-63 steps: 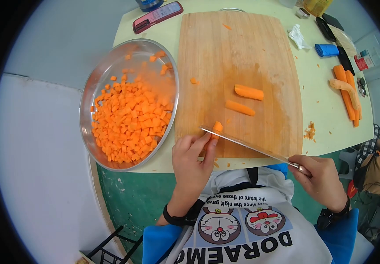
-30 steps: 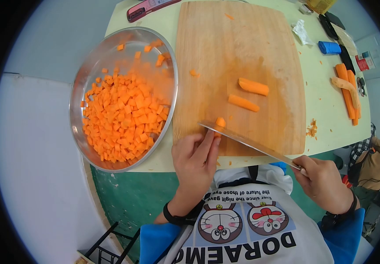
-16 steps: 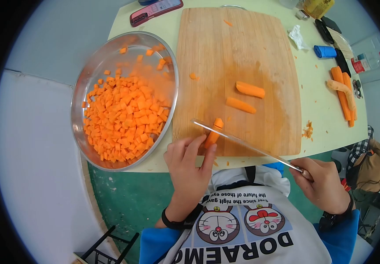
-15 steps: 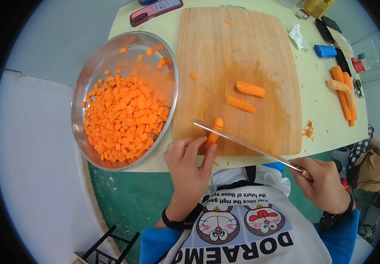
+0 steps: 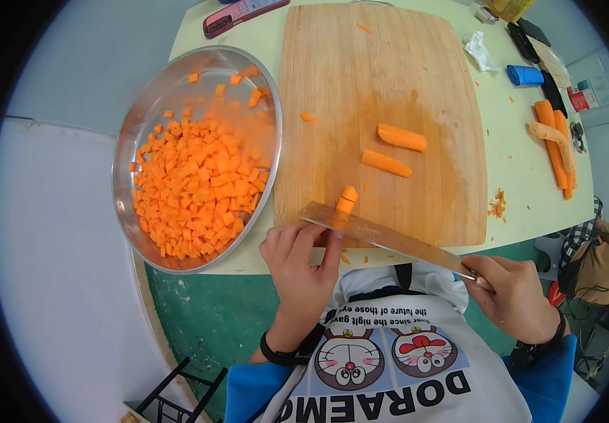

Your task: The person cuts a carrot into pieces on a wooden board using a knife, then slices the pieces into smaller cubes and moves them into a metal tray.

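My right hand is closed around the handle of a kitchen knife. The blade slants up to the left across a carrot stick near the board's front edge, its broad side showing. Thumb and fingers of my left hand pinch the near end of that stick, which the blade partly hides. A cut shows across the stick's far end. Two more carrot pieces, one thicker and one thinner, lie behind it on the wooden cutting board.
A round metal tray heaped with diced carrot stands left of the board. Peeled carrots, a blue roll and crumpled tissue lie on the right. A phone rests at the back left. Carrot scraps dot the table.
The knife has shifted toward me along the carrot stick and its blade has tipped, showing more of its flat side. My left hand keeps nearly the same place.
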A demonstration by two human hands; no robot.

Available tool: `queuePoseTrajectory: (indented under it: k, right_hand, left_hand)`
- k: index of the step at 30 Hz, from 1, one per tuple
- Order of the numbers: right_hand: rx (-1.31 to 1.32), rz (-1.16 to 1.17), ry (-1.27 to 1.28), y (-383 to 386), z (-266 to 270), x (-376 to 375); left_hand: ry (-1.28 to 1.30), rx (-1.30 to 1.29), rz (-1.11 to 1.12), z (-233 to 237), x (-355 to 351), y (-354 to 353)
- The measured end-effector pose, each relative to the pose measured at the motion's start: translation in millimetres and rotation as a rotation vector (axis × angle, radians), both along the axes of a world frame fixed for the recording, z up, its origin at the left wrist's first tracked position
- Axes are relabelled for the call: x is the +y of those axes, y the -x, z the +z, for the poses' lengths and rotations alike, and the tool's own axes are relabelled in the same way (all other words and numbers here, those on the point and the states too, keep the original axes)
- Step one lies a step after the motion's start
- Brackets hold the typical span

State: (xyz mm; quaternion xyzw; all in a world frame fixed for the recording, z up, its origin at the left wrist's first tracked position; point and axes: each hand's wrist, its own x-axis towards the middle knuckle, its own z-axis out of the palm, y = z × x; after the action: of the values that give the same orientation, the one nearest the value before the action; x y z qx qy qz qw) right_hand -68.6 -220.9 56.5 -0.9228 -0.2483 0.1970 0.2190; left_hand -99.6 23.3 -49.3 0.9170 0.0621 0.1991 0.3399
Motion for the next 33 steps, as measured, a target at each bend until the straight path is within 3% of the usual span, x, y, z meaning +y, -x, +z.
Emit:
queuePoseTrajectory:
  k: [23,33]
  right_hand:
    - [-0.013,0.026,0.069,-0.9,-0.5,2.3]
    - [-0.04,-0.072,0.063,1.9,-1.6,8.2]
  left_hand:
    - [-0.063,-0.042,-0.028,-2.4,3.0,-0.2]
    - [-0.057,-0.078,-0.012,-2.7,2.2,-1.7]
